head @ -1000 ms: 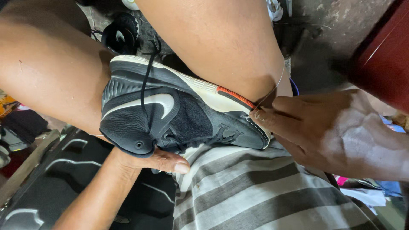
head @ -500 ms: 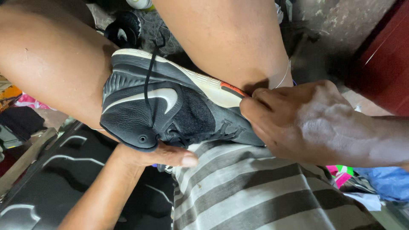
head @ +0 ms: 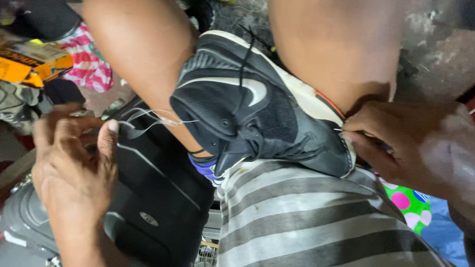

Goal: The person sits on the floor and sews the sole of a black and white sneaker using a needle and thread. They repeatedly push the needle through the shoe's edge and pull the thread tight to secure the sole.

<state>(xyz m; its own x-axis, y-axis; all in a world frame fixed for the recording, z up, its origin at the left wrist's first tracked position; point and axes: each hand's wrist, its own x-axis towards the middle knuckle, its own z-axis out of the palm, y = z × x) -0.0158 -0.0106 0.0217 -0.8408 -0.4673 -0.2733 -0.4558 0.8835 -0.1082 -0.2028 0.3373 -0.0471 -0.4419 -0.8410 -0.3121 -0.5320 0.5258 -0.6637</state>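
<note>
- Cluttered workspace: rough grey floor (head: 435,44) at upper right, a yellow-orange package (head: 29,62) and a pink-striped cloth (head: 91,64) at upper left, a green cloth with pink dots (head: 403,200) at lower right.
- Grey-and-white striped shorts (head: 307,217) across the lower middle of the frame, bare legs rising to the top edge on either side.
- Black sneaker (head: 257,106) with white sole and white side mark wedged between the two knees at frame centre, toe toward lower right, resting against the edge of the shorts.
- Right hand (head: 410,143) at right edge, reaching in from the lower right, wrist low; fingers curled tight, fingertips (head: 354,134) pinched at the sneaker's toe seam, apparently on a thin needle (head: 339,130), too small to confirm.
- Grip of the right hand: clenched, pressed against the sole edge near the orange trim.
- Left hand (head: 74,168) at lower left, raised, back toward the camera, forearm running down out of frame.
- Grip of the left hand: thumb and fingers closed on fine white thread (head: 153,118), loose strands trailing right toward the sneaker's heel.
- Black bag (head: 158,198) with grey stripes below and behind the left hand, not touched by it as far as visible.
</note>
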